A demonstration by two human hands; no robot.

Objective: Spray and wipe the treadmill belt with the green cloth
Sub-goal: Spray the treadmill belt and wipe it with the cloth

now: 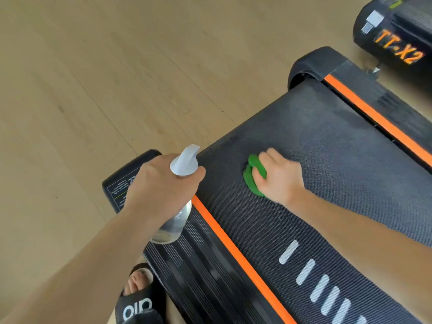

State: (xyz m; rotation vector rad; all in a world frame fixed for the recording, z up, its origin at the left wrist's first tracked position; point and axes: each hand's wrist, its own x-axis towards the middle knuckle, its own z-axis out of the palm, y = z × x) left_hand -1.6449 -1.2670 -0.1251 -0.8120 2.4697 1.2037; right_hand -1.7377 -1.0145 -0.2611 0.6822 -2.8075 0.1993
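The left hand (pixel 161 181) grips a half-hidden spray bottle (pixel 180 206); the right hand (pixel 278 176) grips the mostly covered green cloth (pixel 251 178).

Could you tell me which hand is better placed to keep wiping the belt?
The right hand: it presses the green cloth on the belt, while the left hand holds the spray bottle.

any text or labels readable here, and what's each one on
"TT-X2": orange letters on the black housing at top right.
"alo", seen upside down: white letters on the black slide sandal.
Warning sticker on the treadmill's end cap: print too small to read.
Silver tag on the housing: blurred, unreadable.
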